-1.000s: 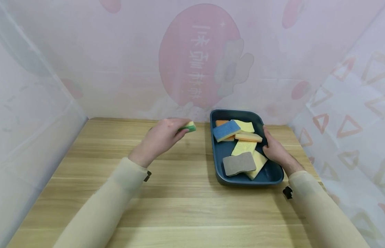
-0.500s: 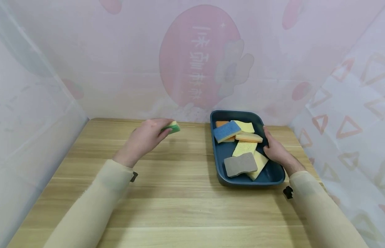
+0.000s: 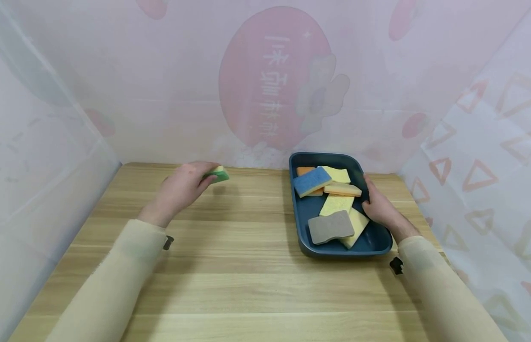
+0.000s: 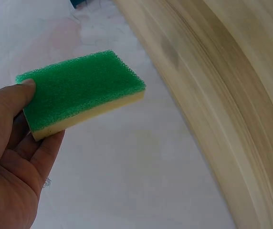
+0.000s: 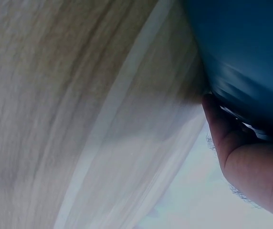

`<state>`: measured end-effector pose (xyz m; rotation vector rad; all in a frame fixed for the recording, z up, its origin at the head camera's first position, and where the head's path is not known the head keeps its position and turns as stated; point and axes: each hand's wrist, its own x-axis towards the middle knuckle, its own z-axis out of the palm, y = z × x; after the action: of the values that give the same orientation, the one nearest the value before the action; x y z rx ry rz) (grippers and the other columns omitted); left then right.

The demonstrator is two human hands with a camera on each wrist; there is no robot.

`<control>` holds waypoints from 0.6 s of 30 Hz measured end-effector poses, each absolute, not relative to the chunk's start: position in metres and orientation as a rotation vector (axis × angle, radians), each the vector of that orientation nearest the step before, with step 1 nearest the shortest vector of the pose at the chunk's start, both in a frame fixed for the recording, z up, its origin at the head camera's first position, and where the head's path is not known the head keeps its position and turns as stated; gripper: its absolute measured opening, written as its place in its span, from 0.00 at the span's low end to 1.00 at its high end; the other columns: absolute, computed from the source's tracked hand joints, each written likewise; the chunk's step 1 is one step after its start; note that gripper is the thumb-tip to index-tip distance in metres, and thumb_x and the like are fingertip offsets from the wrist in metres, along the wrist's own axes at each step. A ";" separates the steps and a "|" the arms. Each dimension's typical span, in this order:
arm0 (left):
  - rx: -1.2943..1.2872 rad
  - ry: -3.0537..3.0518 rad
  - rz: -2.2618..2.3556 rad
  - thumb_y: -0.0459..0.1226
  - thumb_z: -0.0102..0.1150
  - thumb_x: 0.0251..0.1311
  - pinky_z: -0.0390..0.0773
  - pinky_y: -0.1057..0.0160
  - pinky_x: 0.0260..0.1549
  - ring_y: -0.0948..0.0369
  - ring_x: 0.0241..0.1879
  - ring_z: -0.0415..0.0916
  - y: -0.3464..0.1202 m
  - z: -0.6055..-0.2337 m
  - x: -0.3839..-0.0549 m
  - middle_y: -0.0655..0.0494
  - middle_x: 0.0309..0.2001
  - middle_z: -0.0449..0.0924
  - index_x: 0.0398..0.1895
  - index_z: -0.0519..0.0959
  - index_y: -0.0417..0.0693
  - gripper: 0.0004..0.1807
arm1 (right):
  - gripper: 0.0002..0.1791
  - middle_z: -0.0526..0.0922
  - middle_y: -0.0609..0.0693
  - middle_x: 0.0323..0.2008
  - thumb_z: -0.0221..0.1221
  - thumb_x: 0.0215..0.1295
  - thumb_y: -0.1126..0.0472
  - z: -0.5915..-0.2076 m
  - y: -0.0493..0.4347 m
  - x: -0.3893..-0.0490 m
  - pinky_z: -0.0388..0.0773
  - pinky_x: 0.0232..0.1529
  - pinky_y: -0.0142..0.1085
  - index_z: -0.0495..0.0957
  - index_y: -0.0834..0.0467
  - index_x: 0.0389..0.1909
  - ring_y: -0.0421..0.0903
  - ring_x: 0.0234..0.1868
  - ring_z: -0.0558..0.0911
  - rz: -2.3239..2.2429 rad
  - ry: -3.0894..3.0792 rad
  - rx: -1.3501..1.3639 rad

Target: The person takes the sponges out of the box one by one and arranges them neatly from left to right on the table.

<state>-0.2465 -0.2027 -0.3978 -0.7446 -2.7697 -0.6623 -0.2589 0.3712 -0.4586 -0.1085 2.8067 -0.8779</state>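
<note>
My left hand (image 3: 177, 190) pinches a scouring sponge (image 4: 81, 90) by one end, thumb on its green scrubby face and fingers under the yellow foam. In the head view the sponge overlaps the back left part of the table. At the right, my right hand (image 3: 380, 205) grips the side wall of a dark blue basin (image 3: 305, 223), the thumb over the rim. Inside the basin lie a blue-faced sponge (image 3: 312, 181), a grey sponge (image 3: 331, 227), several yellow sponges (image 3: 337, 204) and an orange piece (image 3: 305, 170) partly hidden under the blue one.
A wooden table (image 3: 248, 294) carries the basin near its back right corner. Printed pale curtains (image 3: 171, 85) close off the back and both sides. Small black devices (image 3: 396, 265) are worn at the wrists.
My left hand has moved left with the green and yellow sponge, away from the basin. The right hand and the basin stay in place.
</note>
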 end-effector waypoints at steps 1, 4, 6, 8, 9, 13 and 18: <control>-0.734 -2.775 -0.664 0.35 0.66 0.87 0.93 0.36 0.62 0.41 0.61 0.93 -0.206 -0.398 -0.247 0.39 0.64 0.93 0.74 0.85 0.40 0.19 | 0.49 0.49 0.85 0.90 0.47 0.84 0.72 -0.459 0.371 -0.260 0.66 0.88 0.74 0.30 0.70 0.95 0.83 0.87 0.64 -0.876 2.811 -0.099; -0.707 -2.783 -0.665 0.35 0.66 0.87 0.93 0.35 0.61 0.41 0.60 0.93 -0.214 -0.401 -0.247 0.37 0.64 0.93 0.74 0.85 0.39 0.19 | 0.44 0.58 0.89 0.85 0.47 0.83 0.72 -0.461 0.372 -0.261 0.65 0.88 0.76 0.38 0.79 0.91 0.82 0.86 0.66 -0.870 2.820 -0.064; -0.698 -2.789 -0.662 0.34 0.66 0.87 0.93 0.35 0.61 0.40 0.60 0.94 -0.219 -0.402 -0.248 0.37 0.63 0.93 0.73 0.85 0.38 0.19 | 0.41 0.63 0.89 0.82 0.46 0.82 0.72 -0.461 0.371 -0.261 0.68 0.86 0.76 0.43 0.81 0.88 0.81 0.82 0.71 -0.872 2.821 -0.046; -0.688 -2.801 -0.650 0.34 0.67 0.86 0.93 0.35 0.61 0.40 0.59 0.94 -0.224 -0.403 -0.248 0.37 0.62 0.93 0.73 0.85 0.38 0.18 | 0.39 0.65 0.89 0.80 0.46 0.83 0.72 -0.461 0.371 -0.260 0.70 0.84 0.75 0.45 0.83 0.87 0.79 0.79 0.73 -0.880 2.815 -0.029; -0.681 -2.810 -0.645 0.34 0.67 0.86 0.93 0.34 0.61 0.40 0.58 0.94 -0.226 -0.403 -0.249 0.37 0.62 0.94 0.73 0.85 0.39 0.18 | 0.38 0.65 0.89 0.80 0.46 0.83 0.73 -0.461 0.371 -0.260 0.70 0.84 0.75 0.45 0.83 0.86 0.79 0.79 0.73 -0.881 2.815 -0.029; -0.648 -2.838 -0.616 0.34 0.67 0.86 0.93 0.33 0.60 0.39 0.58 0.94 -0.237 -0.404 -0.250 0.37 0.61 0.94 0.73 0.85 0.39 0.18 | 0.37 0.66 0.90 0.79 0.46 0.84 0.72 -0.460 0.370 -0.258 0.71 0.83 0.75 0.46 0.84 0.85 0.78 0.77 0.74 -0.876 2.815 -0.032; -0.626 -2.856 -0.584 0.34 0.67 0.87 0.91 0.31 0.61 0.36 0.60 0.94 -0.251 -0.407 -0.253 0.35 0.61 0.94 0.72 0.84 0.38 0.18 | 0.37 0.67 0.90 0.78 0.46 0.84 0.72 -0.458 0.370 -0.257 0.73 0.82 0.75 0.47 0.85 0.84 0.77 0.74 0.76 -0.861 2.819 -0.038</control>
<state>-0.2535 -0.2510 -0.4070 -0.6263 -2.8560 -0.5844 -0.2571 0.3697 -0.4577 -0.0378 2.8190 -0.8613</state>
